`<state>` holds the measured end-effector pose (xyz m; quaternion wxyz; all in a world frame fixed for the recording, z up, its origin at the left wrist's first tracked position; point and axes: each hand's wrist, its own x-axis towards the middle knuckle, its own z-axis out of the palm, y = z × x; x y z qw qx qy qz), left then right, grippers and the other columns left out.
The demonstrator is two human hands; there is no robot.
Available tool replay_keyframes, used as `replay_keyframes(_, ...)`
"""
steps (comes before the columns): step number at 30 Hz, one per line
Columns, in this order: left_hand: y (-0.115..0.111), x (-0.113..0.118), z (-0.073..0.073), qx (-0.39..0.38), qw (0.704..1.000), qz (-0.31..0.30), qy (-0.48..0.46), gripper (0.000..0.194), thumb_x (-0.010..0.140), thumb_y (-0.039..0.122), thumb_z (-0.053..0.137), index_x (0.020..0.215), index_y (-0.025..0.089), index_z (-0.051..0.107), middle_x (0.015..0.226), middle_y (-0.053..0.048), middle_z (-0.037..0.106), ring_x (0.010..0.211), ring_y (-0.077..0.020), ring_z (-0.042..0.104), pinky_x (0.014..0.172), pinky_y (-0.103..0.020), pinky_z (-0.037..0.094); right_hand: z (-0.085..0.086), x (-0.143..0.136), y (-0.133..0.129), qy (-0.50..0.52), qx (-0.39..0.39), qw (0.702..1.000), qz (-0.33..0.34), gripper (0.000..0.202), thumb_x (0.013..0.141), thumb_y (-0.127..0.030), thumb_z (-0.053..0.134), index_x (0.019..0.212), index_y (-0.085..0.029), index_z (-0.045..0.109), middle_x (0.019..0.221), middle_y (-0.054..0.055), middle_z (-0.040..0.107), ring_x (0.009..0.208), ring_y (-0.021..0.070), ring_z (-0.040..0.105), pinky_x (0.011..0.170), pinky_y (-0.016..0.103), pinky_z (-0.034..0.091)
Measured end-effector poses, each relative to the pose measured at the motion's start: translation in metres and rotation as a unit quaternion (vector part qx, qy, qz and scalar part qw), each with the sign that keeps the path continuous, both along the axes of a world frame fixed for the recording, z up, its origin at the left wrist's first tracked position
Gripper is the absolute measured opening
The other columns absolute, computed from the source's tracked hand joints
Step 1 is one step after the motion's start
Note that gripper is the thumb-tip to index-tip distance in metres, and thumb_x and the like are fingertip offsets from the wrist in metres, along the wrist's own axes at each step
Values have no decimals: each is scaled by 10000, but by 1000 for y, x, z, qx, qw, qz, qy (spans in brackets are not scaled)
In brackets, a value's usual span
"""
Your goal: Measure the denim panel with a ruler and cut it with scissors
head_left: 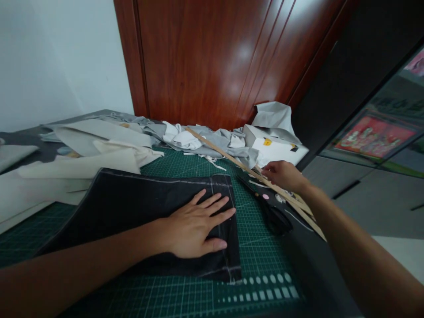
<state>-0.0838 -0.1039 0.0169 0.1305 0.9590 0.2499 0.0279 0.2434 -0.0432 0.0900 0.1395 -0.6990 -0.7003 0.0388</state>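
In the head view, we see a left hand (198, 223) pressed flat at 6 o'clock, fingers spread, gripping nothing. Beneath it lies the dark cloth (139, 198), stretching from under the palm out to 8 o'clock on a green cutting mat (179, 298). The palm rests by the pale-lined end of the cloth, where its weight, we judge, keeps the layers smooth and the edge from sliding.

At 3 o'clock, the right hand (283, 173) reaches in with fingers curled beside a long wooden strip (274, 187); we cannot tell whether they pinch anything or merely touch down. The strip slants from 10 o'clock to 4 o'clock, passing over scraps at its far end. Dark-handled scissors (276, 221) lie at 4 o'clock, between the cloth and the strip, likely set there to be within easy reach while leaving the cloth uncovered.

Pale fabric pieces (99, 161) pile up at 9 o'clock, and grey and white scraps (185, 137) line the far edge from 10 o'clock round toward a white box (278, 148) just above 3 o'clock, pushed back, we suppose, to free working room.
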Motion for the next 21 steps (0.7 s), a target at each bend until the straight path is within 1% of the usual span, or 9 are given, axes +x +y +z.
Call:
replay_keyframes(2, 0, 1, -1, -2, 1000, 1, -1, 790, 1013, 642, 452, 1689, 307, 217, 1762, -102, 84, 1639, -329, 51, 1292, -647, -3, 0, 16, -14, 14, -41, 999, 21, 191, 922, -261, 675, 749, -237, 754, 554, 1, 722, 552, 216, 697, 571, 306, 482)
replay_keyframes(5, 1, 1, -5, 0, 1000, -1, 0, 788, 1015, 646, 448, 1689, 314, 209, 1761, -92, 81, 1640, -325, 58, 1295, -634, -14, -2, 35, -38, 38, -83, 995, 37, 147, 881, -267, 666, 784, -250, 775, 588, -4, 752, 551, 212, 712, 551, 295, 501)
replay_keyframes(7, 3, 0, -8, 5, 1000, -1, -10, 774, 1019, 649, 444, 1685, 314, 233, 1759, -95, 107, 1638, -331, 90, 1296, -630, -11, -2, 48, -53, 44, -97, 994, 22, 143, 868, -277, 658, 786, -243, 770, 624, 10, 768, 557, 214, 722, 544, 297, 515)
replay_keyframes(9, 5, -1, -11, 18, 999, -2, -29, 749, 1028, 644, 432, 1679, 320, 256, 1757, -92, 147, 1635, -330, 127, 1301, -616, -6, -1, 58, -68, 43, -114, 993, 1, 188, 874, -278, 634, 727, -222, 738, 618, 31, 756, 542, 215, 718, 525, 300, 518)
replay_keyframes(11, 7, -1, -12, 33, 999, -4, -38, 724, 1041, 636, 414, 1677, 326, 260, 1758, -80, 168, 1634, -319, 148, 1307, -594, -3, -2, 58, -81, 41, -138, 990, -3, 254, 913, -296, 591, 711, -205, 715, 623, 45, 746, 550, 212, 719, 523, 299, 520)
replay_keyframes(13, 7, -1, -11, 40, 999, -6, -34, 724, 1044, 640, 405, 1676, 316, 269, 1759, -79, 174, 1634, -314, 157, 1309, -582, -2, -9, 49, -91, 36, -155, 987, 15, 248, 957, -330, 568, 838, -191, 736, 693, 47, 766, 605, 207, 728, 555, 294, 524)
replay_keyframes(15, 6, 0, -9, 39, 999, -6, -26, 739, 1038, 652, 409, 1673, 293, 286, 1759, -88, 179, 1634, -318, 160, 1308, -583, 3, -19, 34, -97, 23, -158, 986, 37, 223, 940, -326, 630, 1074, -176, 729, 823, 54, 802, 694, 212, 739, 606, 298, 519)
replay_keyframes(18, 5, 0, -6, 32, 999, -3, -22, 740, 1034, 638, 435, 1666, 271, 312, 1756, -102, 188, 1633, -326, 164, 1303, -598, 20, -32, 16, -96, -7, -159, 986, 49, 465, 859, -220, 701, 1307, -110, 646, 834, 70, 802, 712, 232, 727, 603, 314, 487)
replay_keyframes(21, 5, 2, -2, 15, 1000, 6, -15, 714, 1034, 609, 461, 1646, 255, 364, 1751, -116, 214, 1631, -333, 178, 1295, -623, 40, -35, 12, -92, -29, -169, 984, 53, 617, 818, -159, 712, 1413, -58, 586, 805, 68, 799, 677, 233, 720, 565, 310, 468)
